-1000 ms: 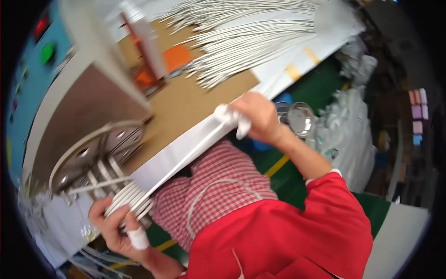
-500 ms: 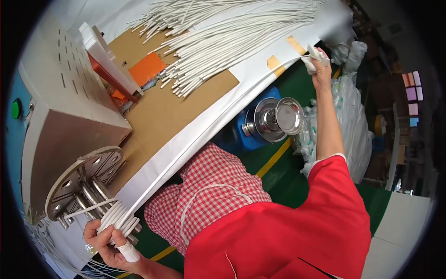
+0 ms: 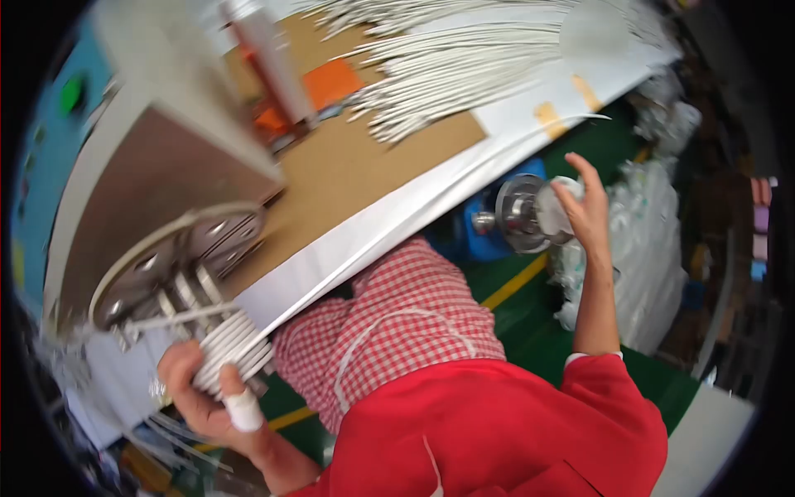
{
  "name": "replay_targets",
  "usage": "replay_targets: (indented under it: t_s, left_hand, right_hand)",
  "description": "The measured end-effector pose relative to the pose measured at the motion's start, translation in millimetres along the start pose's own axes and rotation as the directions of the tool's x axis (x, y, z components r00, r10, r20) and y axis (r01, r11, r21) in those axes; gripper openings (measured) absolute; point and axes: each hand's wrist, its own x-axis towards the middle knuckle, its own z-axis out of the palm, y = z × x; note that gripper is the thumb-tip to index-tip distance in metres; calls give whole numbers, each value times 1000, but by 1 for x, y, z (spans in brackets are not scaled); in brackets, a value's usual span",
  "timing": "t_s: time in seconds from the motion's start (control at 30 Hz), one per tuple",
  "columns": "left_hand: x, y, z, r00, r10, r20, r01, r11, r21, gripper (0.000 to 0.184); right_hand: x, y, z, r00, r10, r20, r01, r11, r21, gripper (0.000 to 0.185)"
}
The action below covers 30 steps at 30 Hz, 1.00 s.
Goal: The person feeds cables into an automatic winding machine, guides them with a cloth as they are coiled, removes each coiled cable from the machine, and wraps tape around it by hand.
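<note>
White cable is wound in a coil (image 3: 234, 352) on the metal pegs of a round winding wheel (image 3: 178, 265), at the lower left. My left hand (image 3: 203, 406) is closed round this coil, and white tape wraps one of its digits. From the coil a length of white cable (image 3: 373, 248) runs along the table edge to a loose end at the upper right. My right hand (image 3: 590, 211) is apart from that end, index finger and thumb spread. A pale white cloth (image 3: 553, 207) appears to hang in it, blurred, in front of the metal dish.
Many cut white cables (image 3: 464, 79) lie on the table over brown cardboard (image 3: 397, 170). A machine housing (image 3: 166, 174) stands at left. Below the table edge are a metal pot (image 3: 517, 214) on a blue stool (image 3: 480, 240) and clear plastic bags (image 3: 638, 257).
My right hand has let go of the cable end and dropped down toward the metal pot. The left hand stays on the coil. The whole view has shifted and blurred.
</note>
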Motion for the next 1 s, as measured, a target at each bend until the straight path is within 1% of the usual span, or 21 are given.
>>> replay_targets:
  t_s: [0.03, 0.07, 0.1, 0.13, 0.17, 0.23, 0.3, 0.37, 0.4, 0.47, 0.5, 0.53, 0.63, 0.67, 0.7, 0.77, 0.8, 0.83, 0.9, 0.97, 1.0]
  left_hand:
    - [-3, 5, 5, 993, -95, -69, 94, 995, -27, 47]
    - [-2, 7, 7, 991, -91, -102, 87, 995, -42, 56]
    - [0, 6, 10, 988, -79, -135, 70, 995, -71, 66]
    - [0, 4, 8, 989, -82, -124, 75, 995, -63, 75]
    - [1, 4, 7, 989, -92, -114, 85, 995, -59, 80]
    - [5, 9, 8, 985, -152, -84, 141, 983, -117, 85]
    - [5, 5, 8, 986, -163, -41, 154, 973, -175, 88]
    - [4, 5, 0, 955, -293, 47, 294, 914, -278, 91]
    - [1, -10, 0, 967, -255, 14, 248, 925, -289, 93]
    - [-1, -21, -5, 910, -378, 172, 405, 718, -566, 88]
    - [-3, -32, -4, 874, -407, 265, 465, 543, -700, 83]
    - [-11, -62, -10, 796, -427, 428, 554, 231, -800, 72]
    - [3, -15, 34, 891, -376, 255, 309, 90, -947, 66]
    - [-4, -38, 32, 920, -321, 222, 285, 164, -944, 63]
    - [-11, -61, 30, 945, -265, 189, 253, 234, -939, 60]
    - [-13, -49, 21, 844, -354, 403, 285, -341, -896, 70]
    - [-13, -53, 21, 840, -340, 422, 316, -324, -892, 72]
    - [-14, -56, 22, 847, -297, 442, 324, -371, -870, 75]
    - [-7, -40, 24, 850, -322, 417, 360, -223, -906, 66]
    - [-10, -42, 23, 847, -361, 389, 350, -172, -921, 67]
    - [-16, -54, 18, 838, -439, 324, 339, -45, -940, 71]
  right_hand:
    - [6, -53, 8, 999, -40, 9, 38, 985, 168, 39]
    - [7, -103, 15, 995, -92, 45, 77, 962, 262, 34]
    - [8, -141, 25, 927, -374, 40, 351, 897, 270, 34]
    - [5, -177, 38, 797, -602, 51, 571, 779, 259, 34]
    - [-2, -206, 57, 676, -737, 21, 705, 654, 276, 39]
    - [-26, -262, 98, 598, -799, -55, 654, 448, 610, 54]
    - [-47, -293, 125, 582, -812, -45, 630, 415, 656, 54]
    - [-51, -303, 125, 573, -819, -8, 616, 425, 663, 48]
    - [-51, -307, 125, 568, -823, 10, 613, 431, 662, 45]
    - [-51, -320, 118, 539, -841, 34, 613, 420, 669, 37]
    - [-49, -327, 113, 533, -845, 51, 612, 426, 666, 33]
    - [-47, -336, 111, 511, -859, 5, 676, 406, 615, 35]
    - [-53, -363, 109, 474, -872, 117, 707, 457, 539, 31]
    - [-51, -363, 107, 446, -887, 119, 692, 426, 583, 34]
    - [-50, -359, 113, 490, -871, -32, 697, 370, 614, 34]
    - [-49, -340, 132, 538, -779, -321, 720, 228, 655, 36]
    - [-57, -328, 130, 686, -708, -166, 571, 384, 725, 31]
    - [-60, -320, 138, 732, -668, -134, 500, 394, 771, 31]
    - [-73, -302, 158, 833, -552, -44, 329, 429, 842, 32]
    - [-88, -300, 170, 872, -489, 41, 178, 393, 902, 33]
    - [-90, -302, 175, 881, -468, 72, 115, 358, 927, 34]
